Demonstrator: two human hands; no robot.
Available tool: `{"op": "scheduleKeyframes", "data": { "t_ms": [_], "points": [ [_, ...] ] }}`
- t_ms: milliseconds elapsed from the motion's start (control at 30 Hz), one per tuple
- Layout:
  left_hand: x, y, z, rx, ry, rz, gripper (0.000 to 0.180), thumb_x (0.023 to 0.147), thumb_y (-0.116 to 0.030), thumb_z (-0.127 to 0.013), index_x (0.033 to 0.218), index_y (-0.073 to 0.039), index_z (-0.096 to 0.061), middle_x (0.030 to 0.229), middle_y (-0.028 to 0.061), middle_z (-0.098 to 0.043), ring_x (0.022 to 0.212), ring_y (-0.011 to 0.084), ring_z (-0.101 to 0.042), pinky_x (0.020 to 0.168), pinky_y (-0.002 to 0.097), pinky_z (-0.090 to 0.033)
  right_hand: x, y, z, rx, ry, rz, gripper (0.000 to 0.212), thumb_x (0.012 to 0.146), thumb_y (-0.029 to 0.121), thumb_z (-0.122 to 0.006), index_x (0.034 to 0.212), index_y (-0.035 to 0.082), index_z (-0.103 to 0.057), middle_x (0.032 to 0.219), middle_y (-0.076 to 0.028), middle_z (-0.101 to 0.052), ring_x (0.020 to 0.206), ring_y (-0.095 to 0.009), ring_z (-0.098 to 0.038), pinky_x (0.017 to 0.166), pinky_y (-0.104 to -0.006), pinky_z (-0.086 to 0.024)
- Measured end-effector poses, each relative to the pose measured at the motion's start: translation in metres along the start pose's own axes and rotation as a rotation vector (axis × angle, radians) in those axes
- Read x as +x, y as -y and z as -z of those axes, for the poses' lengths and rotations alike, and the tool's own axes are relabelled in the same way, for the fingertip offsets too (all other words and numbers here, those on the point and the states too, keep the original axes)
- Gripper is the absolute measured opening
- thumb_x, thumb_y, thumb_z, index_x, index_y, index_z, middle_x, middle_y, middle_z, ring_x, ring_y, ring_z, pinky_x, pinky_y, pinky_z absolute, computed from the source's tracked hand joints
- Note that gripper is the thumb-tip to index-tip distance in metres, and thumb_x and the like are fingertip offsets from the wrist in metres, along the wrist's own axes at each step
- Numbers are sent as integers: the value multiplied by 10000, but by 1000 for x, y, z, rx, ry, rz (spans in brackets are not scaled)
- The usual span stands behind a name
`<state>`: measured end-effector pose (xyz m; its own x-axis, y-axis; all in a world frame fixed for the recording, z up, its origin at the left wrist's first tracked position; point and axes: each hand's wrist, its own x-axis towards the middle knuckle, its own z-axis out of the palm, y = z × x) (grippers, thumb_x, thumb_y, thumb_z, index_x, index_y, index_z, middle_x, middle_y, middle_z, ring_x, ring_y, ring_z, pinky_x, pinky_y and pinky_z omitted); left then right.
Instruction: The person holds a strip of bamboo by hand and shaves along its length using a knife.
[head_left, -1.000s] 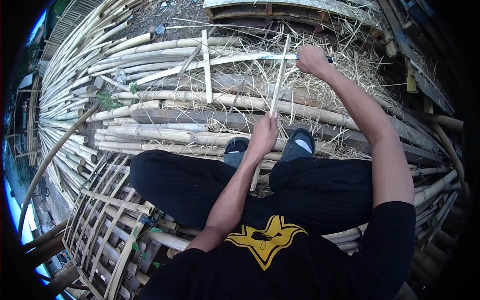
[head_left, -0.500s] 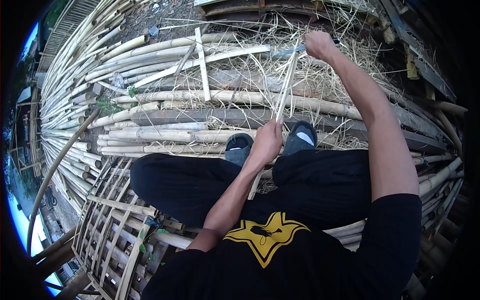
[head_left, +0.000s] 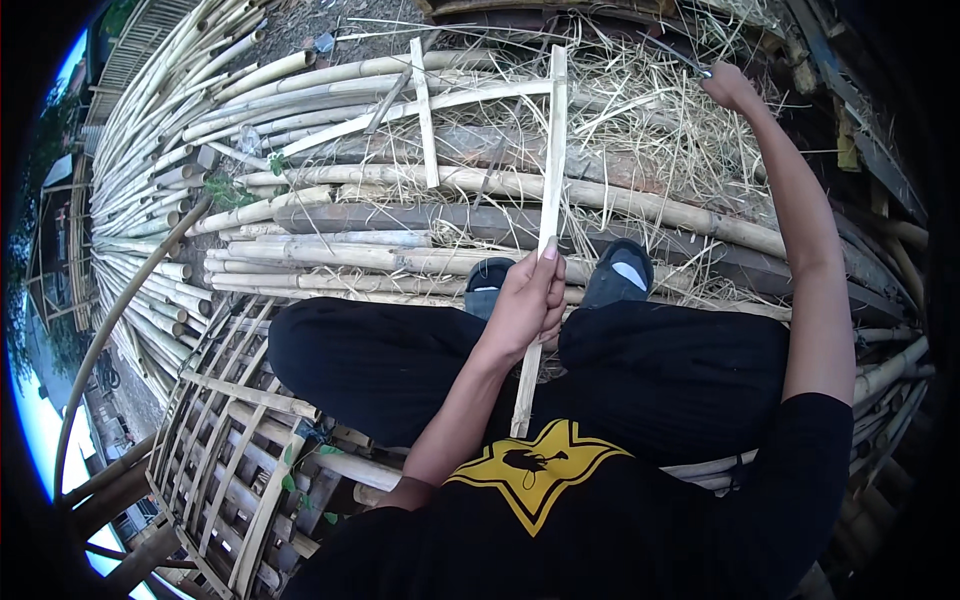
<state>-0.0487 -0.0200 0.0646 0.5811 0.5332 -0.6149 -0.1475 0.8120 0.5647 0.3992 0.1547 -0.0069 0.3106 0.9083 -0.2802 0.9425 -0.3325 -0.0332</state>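
My left hand (head_left: 530,300) is closed around a pale bamboo strip (head_left: 554,150), which points away from me over the bamboo poles. Its near end comes down between my knees to my shirt. Out at the far right, my right hand (head_left: 731,87) grips a knife by its handle. The thin knife blade (head_left: 675,53) points up and left, apart from the strip. Beyond my left hand lie a short bamboo strip (head_left: 423,115) and a longer bamboo strip (head_left: 345,127) crossing under it. The longer one's right end meets the held strip in this view.
Bamboo poles (head_left: 640,205) lie crosswise beyond my slippered feet (head_left: 617,275). Loose shavings (head_left: 650,130) cover the ground at the upper right. Stacked bamboo poles (head_left: 150,170) fill the left. A bamboo lattice (head_left: 225,440) stands at lower left, and wooden boards (head_left: 850,110) edge the far right.
My right hand has swung right, taking the knife away from the strip. The strip now stands straighter in view with its broad face showing, and its near end reaches closer to me.
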Motion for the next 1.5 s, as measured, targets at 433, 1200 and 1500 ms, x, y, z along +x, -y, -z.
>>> {"op": "scheduleKeyframes", "data": {
  "t_ms": [433, 1200, 1500],
  "points": [
    [60, -17, 26, 24, -73, -234, 273, 1024, -317, -406, 999, -61, -497, 590, -63, -281, 411, 34, -232, 355, 205, -181, -88, 171, 32, 370, 112, 261, 448, 961, 398, -496, 854, -27, -589, 671, -131, -586, 594, -230, -544, 604, -407, -416],
    [87, 9, 29, 732, -401, -520, 230, 984, -163, -441, 957, 16, -582, 632, 172, -563, 568, 311, -559, 558, 423, -421, -154, 178, -21, 220, 181, 796, 386, 972, 399, -450, 945, 22, -530, 644, -233, -581, 664, -444, -587, 643, -533, -457],
    [85, 19, 18, 868, -475, -562, 196, 977, -139, -427, 1013, 33, -514, 745, 291, -590, 755, 484, -579, 636, 535, -417, -132, 164, -33, 145, 157, 711, 379, 977, 399, -418, 941, 44, -544, 699, -218, -575, 718, -426, -551, 672, -506, -420]
  ]
}}
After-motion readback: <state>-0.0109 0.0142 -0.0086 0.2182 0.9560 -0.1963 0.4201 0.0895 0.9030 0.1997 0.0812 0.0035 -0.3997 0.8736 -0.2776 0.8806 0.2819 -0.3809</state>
